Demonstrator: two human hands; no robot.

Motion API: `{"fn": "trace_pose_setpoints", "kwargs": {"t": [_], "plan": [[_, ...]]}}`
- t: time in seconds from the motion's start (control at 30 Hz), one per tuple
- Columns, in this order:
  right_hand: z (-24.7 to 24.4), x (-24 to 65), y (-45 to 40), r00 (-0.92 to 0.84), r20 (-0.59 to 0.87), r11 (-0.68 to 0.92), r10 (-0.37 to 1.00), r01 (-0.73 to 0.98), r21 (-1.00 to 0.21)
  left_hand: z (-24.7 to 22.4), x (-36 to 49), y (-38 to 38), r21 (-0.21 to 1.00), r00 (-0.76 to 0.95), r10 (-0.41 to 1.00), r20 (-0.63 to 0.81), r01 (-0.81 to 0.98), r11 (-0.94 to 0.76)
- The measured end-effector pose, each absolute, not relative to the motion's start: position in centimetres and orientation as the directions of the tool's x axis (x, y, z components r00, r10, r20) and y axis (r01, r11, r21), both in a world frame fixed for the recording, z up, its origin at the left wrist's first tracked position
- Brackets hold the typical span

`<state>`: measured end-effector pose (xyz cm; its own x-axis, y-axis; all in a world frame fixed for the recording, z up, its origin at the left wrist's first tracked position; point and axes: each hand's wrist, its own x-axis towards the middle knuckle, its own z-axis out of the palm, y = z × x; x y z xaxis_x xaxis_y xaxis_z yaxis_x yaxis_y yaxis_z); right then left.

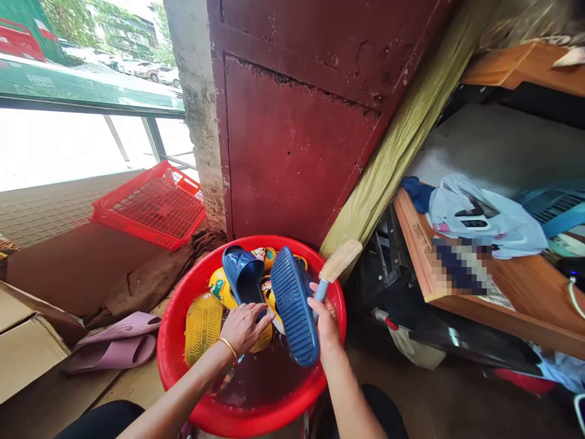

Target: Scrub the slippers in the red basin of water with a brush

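My right hand (329, 322) is closed round the grey-blue handle of a scrub brush (340, 261), its bristle head pointing up. Against that hand's fingers stands a blue slipper (292, 305), tilted with its ribbed sole facing me. My left hand (244, 328) hangs over the basin with its fingers stretched out, at the heel of another blue slipper (245, 273); whether it touches is unclear. Yellow slippers, one showing a zigzag sole (204, 324), lie around them. All are in a red basin (168, 366) with dark water at the front.
Left of the basin lie pink slippers (116, 347) and cardboard (34, 341); a red plastic crate (153, 204) is behind. A dark red door (292, 140) rises at the back. On the right, a wooden shelf (525, 274) holds a white plastic bag (484, 213).
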<state>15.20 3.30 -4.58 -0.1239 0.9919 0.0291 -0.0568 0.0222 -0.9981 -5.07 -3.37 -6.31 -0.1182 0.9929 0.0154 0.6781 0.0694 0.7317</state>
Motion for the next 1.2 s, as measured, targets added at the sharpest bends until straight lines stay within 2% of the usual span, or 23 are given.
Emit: {"fn": "trace_pose_setpoints", "kwargs": {"t": [0.07, 0.1, 0.17, 0.2, 0.27, 0.37, 0.47, 0.57, 0.67, 0.77, 0.93, 1.07, 1.2], "plan": [[-4.8, 14.7, 3.1, -0.163, 0.006, -0.009, 0.987, -0.09, -0.996, -6.2, -3.6, -3.4, 0.937, -0.101, 0.989, -0.107, 0.322, 0.134], [-5.1, 14.3, 3.0, -0.178, 0.002, -0.014, 0.984, -0.091, -0.996, -6.2, -2.9, -3.4, 0.979, -0.067, 0.983, -0.171, 0.101, 0.177], [-5.6, 13.5, 2.9, -0.217, -0.011, -0.031, 0.976, -0.09, -0.995, -6.0, -1.9, -3.4, 0.93, -0.019, 0.966, -0.256, -0.276, 0.241], [-5.9, 13.2, 3.0, -0.235, -0.023, -0.044, 0.972, -0.086, -0.995, -5.9, -1.7, -3.4, 0.883, -0.026, 0.959, -0.283, -0.398, 0.25], [-6.2, 12.8, 3.3, -0.223, -0.038, -0.046, 0.974, -0.033, -0.998, -5.4, -1.8, -3.3, 0.829, -0.1, 0.943, -0.317, -0.512, 0.225], [-6.4, 12.9, 3.6, -0.151, 0.068, 0.103, 0.986, 0.238, -0.966, -4.4, -3.3, -3.1, 0.876, -0.259, 0.92, -0.295, -0.459, 0.152], [-6.6, 13.4, 2.6, -0.28, 0.259, 0.372, 0.924, 0.513, -0.773, -3.9, -5.0, -2.9, 0.912, -0.284, 0.919, -0.273, -0.381, 0.153], [-7.3, 13.6, 0.6, -0.51, 0.29, 0.577, 0.81, 0.604, -0.55, -4.1, -6.3, -3.0, 0.909, -0.272, 0.917, -0.29, -0.379, 0.175], [-7.9, 13.7, -0.4, -0.616, 0.25, 0.656, 0.747, 0.625, -0.422, -4.4, -7.2, -3.2, 0.9, -0.286, 0.901, -0.326, -0.385, 0.203], [-8.0, 14.2, 0.5, -0.538, 0.222, 0.58, 0.813, 0.718, -0.385, -4.2, -7.7, -3.8, 0.877, -0.229, 0.898, -0.375, -0.4, 0.265], [-8.0, 16.4, 3.1, -0.314, 0.202, 0.372, 0.927, 0.827, -0.422, -3.8, -7.7, -4.7, 0.813, -0.148, 0.887, -0.436, -0.488, 0.318], [-9.2, 17.4, 2.9, -0.219, 0.109, 0.242, 0.97, 0.921, -0.307, -4.3, -7.7, -4.4, 0.781, -0.171, 0.866, -0.47, -0.538, 0.318], [-10.6, 17.1, 2.0, -0.221, -0.006, 0.215, 0.975, 0.953, -0.216, -5.5, -7.7, -3.4, 0.721, -0.109, 0.86, -0.499, -0.603, 0.342]]}}
